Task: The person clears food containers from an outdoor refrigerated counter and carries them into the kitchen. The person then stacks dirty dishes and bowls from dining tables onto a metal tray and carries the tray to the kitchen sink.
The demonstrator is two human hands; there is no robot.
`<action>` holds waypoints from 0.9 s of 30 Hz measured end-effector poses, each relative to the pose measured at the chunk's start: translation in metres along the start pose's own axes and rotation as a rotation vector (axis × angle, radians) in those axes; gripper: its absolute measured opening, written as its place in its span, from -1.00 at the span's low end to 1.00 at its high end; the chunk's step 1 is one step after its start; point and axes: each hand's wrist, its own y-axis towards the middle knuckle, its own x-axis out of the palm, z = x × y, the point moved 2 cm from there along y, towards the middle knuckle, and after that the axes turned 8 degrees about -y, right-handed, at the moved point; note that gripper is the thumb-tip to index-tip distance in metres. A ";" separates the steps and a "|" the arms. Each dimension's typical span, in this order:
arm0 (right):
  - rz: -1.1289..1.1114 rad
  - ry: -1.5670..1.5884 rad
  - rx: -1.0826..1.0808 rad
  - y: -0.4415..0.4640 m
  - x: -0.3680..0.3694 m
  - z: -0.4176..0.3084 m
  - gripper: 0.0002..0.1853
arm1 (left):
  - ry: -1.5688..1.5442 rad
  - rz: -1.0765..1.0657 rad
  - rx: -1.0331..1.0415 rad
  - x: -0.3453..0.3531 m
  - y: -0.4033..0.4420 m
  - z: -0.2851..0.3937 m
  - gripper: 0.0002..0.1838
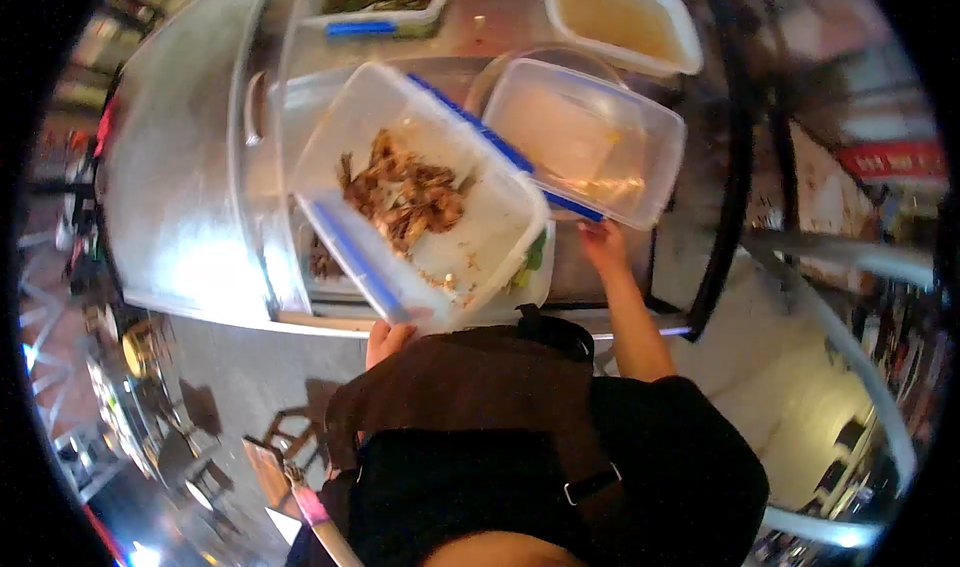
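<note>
2 hands in view, both on plastic containers over the steel counter (485, 22).

Left hand (388, 341): fingers closed on the near edge of the white tub (490, 232), by the lower end of its blue flap (350, 262) – thumb side visible, the rest hidden. Tub sits center, set at an angle, brown cooked pieces (410, 192) heaped mid-floor, crumbs toward the near end.

Right hand (602, 242): fingers closed on the near edge of the clear container (665, 152), at its blue clip (570, 202). Fingertips partly hidden. Container is just right of the tub, orange-yellow residue inside.

Leafy greens (533, 262) show past the tub's near right corner. Far side – 1 tub of dark greens (435, 9) left, 1 tub of cloudy liquid (685, 59) right. Contact between tub and clear container: can't tell.
</note>
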 end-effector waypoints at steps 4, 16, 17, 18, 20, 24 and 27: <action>-0.034 -0.067 -0.078 -0.055 0.002 -0.022 -0.77 | -0.315 -0.080 -0.094 -0.011 -0.011 0.006 -0.70; -0.125 -0.892 -0.594 -0.296 0.021 -0.047 -0.81 | -0.447 -0.372 -0.017 -0.139 -0.087 0.007 -0.71; -0.277 -0.432 -0.288 -0.310 0.025 -0.054 -0.81 | -0.503 -0.392 -0.017 -0.148 -0.095 0.009 -0.70; -0.331 -0.430 -0.277 -0.313 0.023 -0.063 -0.81 | -0.512 -0.334 -0.007 -0.156 -0.100 0.011 -0.70; -0.197 -1.109 -0.466 -0.342 0.061 -0.061 -0.72 | -0.713 -0.260 -0.043 -0.183 -0.124 0.013 -0.68; -0.307 -0.506 -0.204 -0.272 0.010 -0.121 -0.72 | -0.772 -0.037 0.088 -0.204 -0.195 -0.011 -0.64; -0.463 -1.213 -0.514 -0.364 0.082 -0.021 -0.61 | -0.941 0.224 0.096 -0.240 -0.305 -0.076 -0.62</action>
